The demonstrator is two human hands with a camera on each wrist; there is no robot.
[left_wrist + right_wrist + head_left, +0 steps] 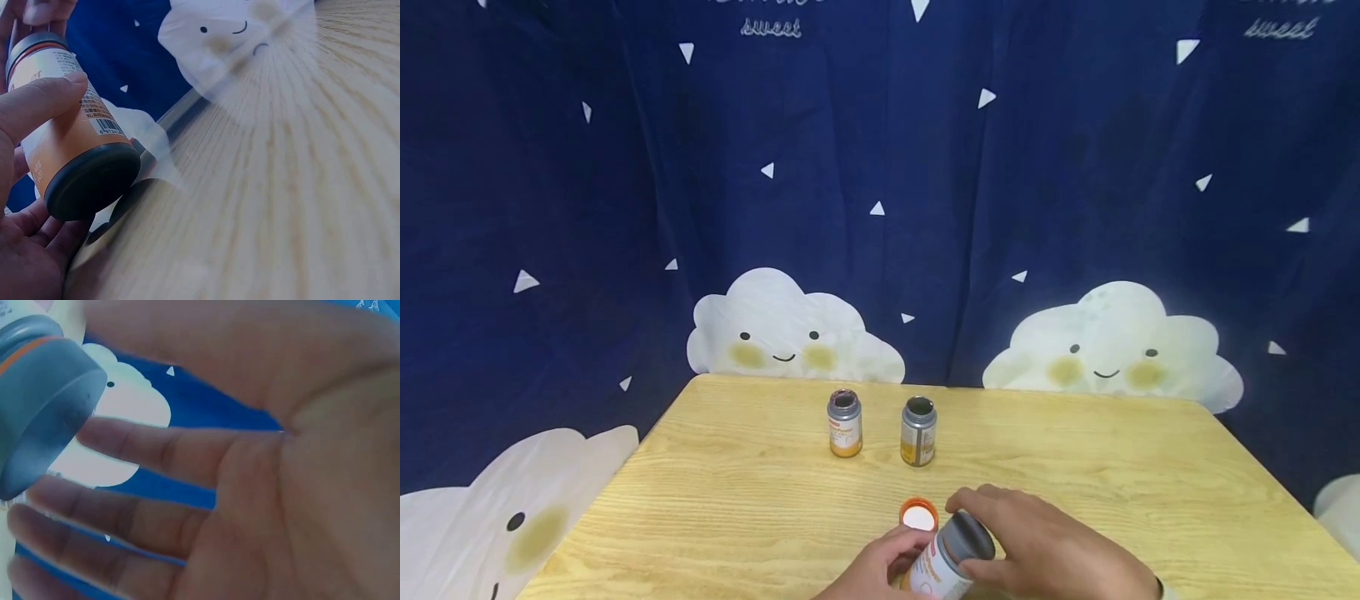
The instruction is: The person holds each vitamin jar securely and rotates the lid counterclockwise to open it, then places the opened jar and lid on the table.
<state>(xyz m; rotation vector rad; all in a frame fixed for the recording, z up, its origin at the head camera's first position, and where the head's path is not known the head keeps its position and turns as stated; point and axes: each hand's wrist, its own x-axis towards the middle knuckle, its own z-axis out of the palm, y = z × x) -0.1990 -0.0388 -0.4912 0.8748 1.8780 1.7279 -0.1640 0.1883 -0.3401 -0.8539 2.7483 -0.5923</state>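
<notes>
My left hand [876, 571] grips a small supplement bottle [929, 573] with a white and orange label, tilted with its cap up to the right. The left wrist view shows the thumb across the label and the dark base of the bottle facing the camera. At the grey cap [966, 537], my right hand [1052, 546] pinches the sides between thumb and fingertips. A thin orange ring shows at the cap's lower edge in the right wrist view. Just behind the bottle lies an upturned lid [918, 517], orange-rimmed with a white liner, partly hidden by the left hand.
Two uncapped bottles stand upright farther back on the wooden table [737, 500]: a left one [846, 429] and a right one [918, 437]. A dark blue curtain [880, 125] with white clouds and triangles hangs behind the table's far edge.
</notes>
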